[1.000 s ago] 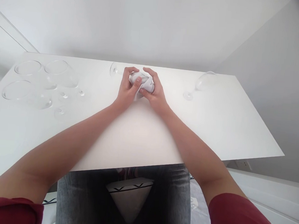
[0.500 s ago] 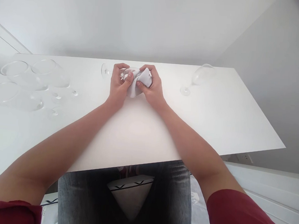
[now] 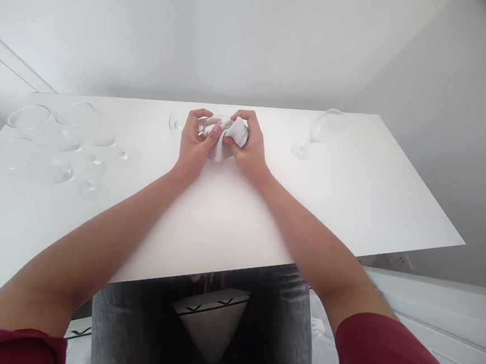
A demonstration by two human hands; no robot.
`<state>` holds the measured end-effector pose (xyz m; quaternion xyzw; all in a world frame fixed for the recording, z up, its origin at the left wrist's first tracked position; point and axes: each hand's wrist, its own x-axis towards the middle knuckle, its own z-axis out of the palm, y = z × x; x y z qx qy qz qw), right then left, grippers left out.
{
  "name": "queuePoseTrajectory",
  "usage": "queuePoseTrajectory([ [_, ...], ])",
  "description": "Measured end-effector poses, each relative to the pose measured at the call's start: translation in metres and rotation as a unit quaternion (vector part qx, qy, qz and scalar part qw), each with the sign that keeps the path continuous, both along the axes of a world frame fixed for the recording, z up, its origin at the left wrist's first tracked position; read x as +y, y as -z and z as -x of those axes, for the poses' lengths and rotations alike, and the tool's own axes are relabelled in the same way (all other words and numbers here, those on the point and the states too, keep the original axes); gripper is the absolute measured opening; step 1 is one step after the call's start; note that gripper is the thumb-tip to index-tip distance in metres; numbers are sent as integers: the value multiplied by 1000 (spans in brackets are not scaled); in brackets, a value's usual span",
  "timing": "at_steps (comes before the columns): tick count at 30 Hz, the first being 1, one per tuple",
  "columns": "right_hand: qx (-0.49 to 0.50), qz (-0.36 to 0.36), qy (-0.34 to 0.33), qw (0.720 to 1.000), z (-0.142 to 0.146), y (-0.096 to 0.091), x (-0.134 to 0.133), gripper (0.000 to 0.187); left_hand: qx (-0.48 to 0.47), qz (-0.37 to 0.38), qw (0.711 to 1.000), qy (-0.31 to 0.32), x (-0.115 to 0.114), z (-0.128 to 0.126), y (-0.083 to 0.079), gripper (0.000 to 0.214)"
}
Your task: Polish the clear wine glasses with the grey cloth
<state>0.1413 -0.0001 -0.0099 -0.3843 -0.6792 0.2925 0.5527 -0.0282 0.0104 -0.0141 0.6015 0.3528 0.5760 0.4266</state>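
Over the back middle of the white table, my left hand point(image 3: 196, 139) is closed around the bowl of a wine glass point(image 3: 208, 124). The glass lies sideways, its round foot point(image 3: 174, 123) pointing left past my fingers. My right hand point(image 3: 249, 143) grips a bunched white cloth point(image 3: 237, 131) at the rim end of the glass. Part of the cloth hangs down between my two thumbs and covers the bowl's front. How far the cloth reaches inside the glass is hidden by my fingers.
Several clear wine glasses point(image 3: 30, 157) stand grouped on the left of the white table point(image 3: 210, 218). One more wine glass point(image 3: 328, 126) stands at the back right. A wall point(image 3: 220, 40) rises behind the table. My legs point(image 3: 117, 329) are below its front edge.
The cloth has shifted and bunched up more in my right hand. Both hands keep hold of the glass and cloth. The whole view has tipped slightly, so everything sits a little lower.
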Motion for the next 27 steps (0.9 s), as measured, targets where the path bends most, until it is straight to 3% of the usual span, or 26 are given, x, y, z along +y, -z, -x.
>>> queuePoseTrajectory([
  [2,-25,-12,21,999,2,-1,-3,56,0,10,1000,-3,3,0,2,62],
  [8,-146,-63,-36,987,5,-2,-5,61,26,34,998,-54,-1,-1,-4,61],
  [10,-128,-67,-15,989,2,2,0,62,5,32,998,-55,-4,-2,-6,62],
  [13,-29,-54,22,998,-5,8,10,68,-9,-9,1000,12,-6,-4,-6,62],
  [16,26,-29,10,999,-9,10,13,67,6,-52,997,55,-4,-5,-6,67],
  [20,13,-5,-27,1000,-6,2,3,60,-10,-58,998,10,-3,-3,-10,61],
  [24,-43,-15,-81,996,-4,-6,-5,51,-59,1,998,-37,-1,-1,-8,51],
  [27,-71,-16,-103,992,-4,-6,-6,56,-63,37,996,-49,1,1,-2,51],
])
